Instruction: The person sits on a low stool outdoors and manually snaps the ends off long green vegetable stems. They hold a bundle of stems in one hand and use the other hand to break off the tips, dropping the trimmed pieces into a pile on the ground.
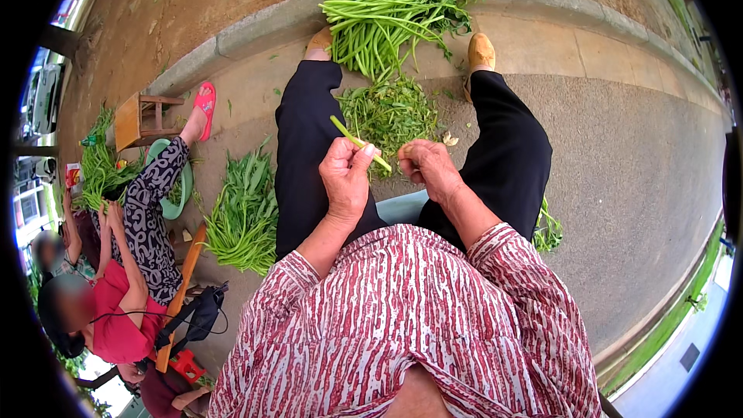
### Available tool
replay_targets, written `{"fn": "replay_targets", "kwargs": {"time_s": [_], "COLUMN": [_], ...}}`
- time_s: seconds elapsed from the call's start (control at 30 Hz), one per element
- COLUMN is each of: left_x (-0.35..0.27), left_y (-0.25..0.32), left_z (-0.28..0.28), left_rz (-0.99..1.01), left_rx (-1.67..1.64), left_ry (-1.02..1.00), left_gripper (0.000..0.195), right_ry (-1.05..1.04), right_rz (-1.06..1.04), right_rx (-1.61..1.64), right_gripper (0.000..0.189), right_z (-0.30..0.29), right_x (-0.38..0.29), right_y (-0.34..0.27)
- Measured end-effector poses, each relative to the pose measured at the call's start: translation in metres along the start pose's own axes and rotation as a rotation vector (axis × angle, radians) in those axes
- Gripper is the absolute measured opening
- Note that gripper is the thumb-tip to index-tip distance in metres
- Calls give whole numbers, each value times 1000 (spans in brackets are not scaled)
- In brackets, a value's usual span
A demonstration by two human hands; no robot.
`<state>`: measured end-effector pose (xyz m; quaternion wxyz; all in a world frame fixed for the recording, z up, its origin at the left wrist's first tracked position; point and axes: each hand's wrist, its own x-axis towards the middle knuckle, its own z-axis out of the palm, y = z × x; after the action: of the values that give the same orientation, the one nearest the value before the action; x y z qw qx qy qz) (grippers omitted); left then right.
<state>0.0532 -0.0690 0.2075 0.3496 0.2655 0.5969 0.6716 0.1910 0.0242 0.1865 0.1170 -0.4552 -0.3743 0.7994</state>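
Observation:
My left hand (348,177) pinches a short green vegetable stem (354,136) between thumb and fingers, its lower end pointing toward my other hand. Close beside that end is my right hand (429,165), its fingertips curled together; whether something tiny sits between them is hidden. Below both hands, a heap of loose picked leaves (392,113) lies on the ground between my legs. Beyond it, a large bundle of long-stemmed greens (400,17), which looks like water spinach, rests by my feet and over the kerb.
More greens (244,215) lie left of my leg. A co-worker (130,313) in red sits farther left, hands on greens (98,180), near a green basin (186,186) and a wooden stool (136,122). The concrete kerb (267,26) crosses ahead. Pavement (627,151) extends rightward.

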Motion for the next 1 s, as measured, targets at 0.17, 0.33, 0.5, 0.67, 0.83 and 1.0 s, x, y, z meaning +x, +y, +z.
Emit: {"fn": "replay_targets", "kwargs": {"time_s": [0.17, 0.33, 0.5, 0.67, 0.83, 1.0], "left_x": [4, -6, -8, -8, -3, -1], "left_y": [-13, -10, -1, -17, -24, -15], "left_z": [0, 0, -3, -12, -12, -7], "left_rz": [-14, -43, -18, -196, -230, -305], "left_rx": [132, 116, 7, 131, 111, -10], "left_ry": [-30, -64, 54, -45, -32, -29], "left_gripper": [8, 9, 9, 7, 8, 6], "right_ry": [-215, -199, -77, -115, -224, -251], "right_rz": [-107, -46, 264, 59, -8, -138], "right_rx": [-118, -187, 321, 65, 19, -339], "right_gripper": [20, 17, 15, 17, 21, 18], "right_z": [19, 20, 11, 21, 25, 15], "right_x": [-13, -10, -3, -4, -3, 8], "right_y": [-6, 4, 17, 12, 16, 31]}}
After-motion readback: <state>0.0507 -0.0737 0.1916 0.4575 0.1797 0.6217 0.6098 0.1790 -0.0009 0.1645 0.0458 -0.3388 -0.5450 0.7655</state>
